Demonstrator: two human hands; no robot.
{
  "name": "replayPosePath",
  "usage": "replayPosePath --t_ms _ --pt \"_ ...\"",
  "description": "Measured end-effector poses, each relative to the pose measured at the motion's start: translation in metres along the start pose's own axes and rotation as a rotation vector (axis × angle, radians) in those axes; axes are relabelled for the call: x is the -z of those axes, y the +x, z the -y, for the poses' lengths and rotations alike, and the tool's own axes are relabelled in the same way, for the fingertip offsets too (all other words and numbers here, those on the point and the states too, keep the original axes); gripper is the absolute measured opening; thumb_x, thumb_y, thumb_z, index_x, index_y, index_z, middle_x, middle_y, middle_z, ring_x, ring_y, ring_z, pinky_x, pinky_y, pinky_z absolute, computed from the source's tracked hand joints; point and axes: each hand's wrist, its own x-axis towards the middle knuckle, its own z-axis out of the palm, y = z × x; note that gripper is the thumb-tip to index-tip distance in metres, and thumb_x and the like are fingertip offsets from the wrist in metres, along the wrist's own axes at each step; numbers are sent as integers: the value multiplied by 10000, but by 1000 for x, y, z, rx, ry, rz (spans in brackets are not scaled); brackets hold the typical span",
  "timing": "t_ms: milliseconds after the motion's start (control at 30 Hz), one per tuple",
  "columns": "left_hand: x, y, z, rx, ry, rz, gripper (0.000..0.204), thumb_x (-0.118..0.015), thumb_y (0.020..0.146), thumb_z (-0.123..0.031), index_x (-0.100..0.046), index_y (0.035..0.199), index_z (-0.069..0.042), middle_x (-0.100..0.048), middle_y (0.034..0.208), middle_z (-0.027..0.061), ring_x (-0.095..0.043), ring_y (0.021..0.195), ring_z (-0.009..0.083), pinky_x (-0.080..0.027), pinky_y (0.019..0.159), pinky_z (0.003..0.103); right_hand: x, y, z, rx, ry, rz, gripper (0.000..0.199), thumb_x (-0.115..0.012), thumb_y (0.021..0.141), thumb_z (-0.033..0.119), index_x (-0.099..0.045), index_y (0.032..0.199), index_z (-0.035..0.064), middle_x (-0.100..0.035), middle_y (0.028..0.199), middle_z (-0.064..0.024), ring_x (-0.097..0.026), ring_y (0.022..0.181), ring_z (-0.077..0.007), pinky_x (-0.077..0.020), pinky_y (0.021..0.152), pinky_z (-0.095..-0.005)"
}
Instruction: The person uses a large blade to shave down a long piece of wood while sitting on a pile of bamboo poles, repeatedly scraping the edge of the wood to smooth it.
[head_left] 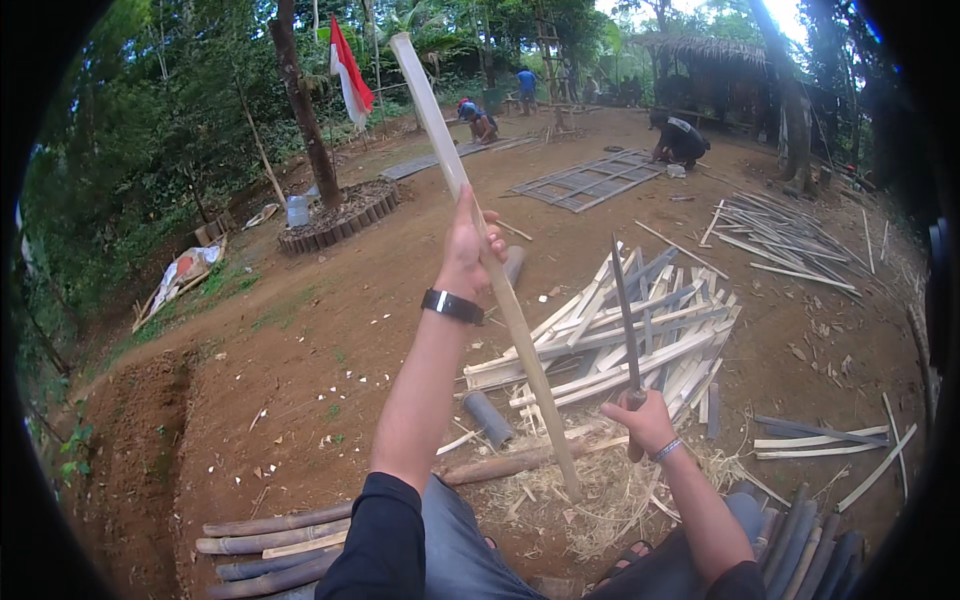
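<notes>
Outdoors, on bare reddish earth (300,330), a seated person works on bamboo, seen from above their own arms. At far left a grassy bank rises under trees; near the lower left edge a few round bamboo poles (270,545) lie side by side on the ground. Further back stands a tree ringed by short stakes, with a red and white flag (350,75) beside it.

Moving toward the middle, the left hand (468,250), wearing a dark wristband, is closed around a long pale bamboo strip (500,290). The strip stands tilted, its top leaning away to the upper left and its foot resting in a heap of shavings (590,500) between the person's knees. Just right of it, the right hand (645,420) is wrapped around the handle of a long knife (622,310), blade pointing up, apart from the strip.

To trim well, the left hand should probably hold the strip steady, with its foot planted, while the blade meets it below the gripping fingers and travels downward, away from the body.

Behind the knife lies a pile of split slats (640,330). At right, more slats are scattered, and other people crouch over a lattice panel (590,180) in the distance.
</notes>
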Motion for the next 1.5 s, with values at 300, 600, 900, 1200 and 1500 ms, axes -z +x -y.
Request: replayPosePath --t_ms 300,600,900,1200,1500 --pt "-73 69 21 224 -109 60 616 -435 847 -678 -436 879 -63 -461 636 13 -473 519 127 -432 462 261 -3 -19 8 -89 472 177 232 -781 751 195 -650 797 9 -602 677 0 -546 627 -75 -438 584 -238" --pt "-48 105 79 170 152 8 758 -261 866 -702 -513 1077 -19 -577 894 125 -563 849 261 -468 784 420 -16 -16 14 -54 595 240 266 -771 746 82 -519 659 89 -547 624 29 -486 542 -55 -398 512 -219" --pt "-6 -41 117 50 720 18 573 -447 914 -515 -493 1264 -63 -505 1237 105 -493 1111 235 -416 886 405 -16 23 -8 42 457 41 273 -772 736 142 -519 648 92 -558 626 17 -518 567 -76 -421 539 -234" --pt "28 -267 149 335 53 96 504 -329 997 -415 -397 1318 -34 -491 1290 161 -526 1132 262 -460 924 392 -81 61 -103 -554 830 -73 170 -721 727 71 -616 803 -39 -630 703 -124 -614 571 -231 -502 534 -345" --pt "44 -267 181 579 -338 48 493 -397 985 -373 -475 1232 46 -630 1014 123 -648 857 189 -551 729 290 -89 59 -85 -477 798 17 235 -707 778 103 -587 900 -57 -615 802 -123 -615 691 -224 -503 627 -343"
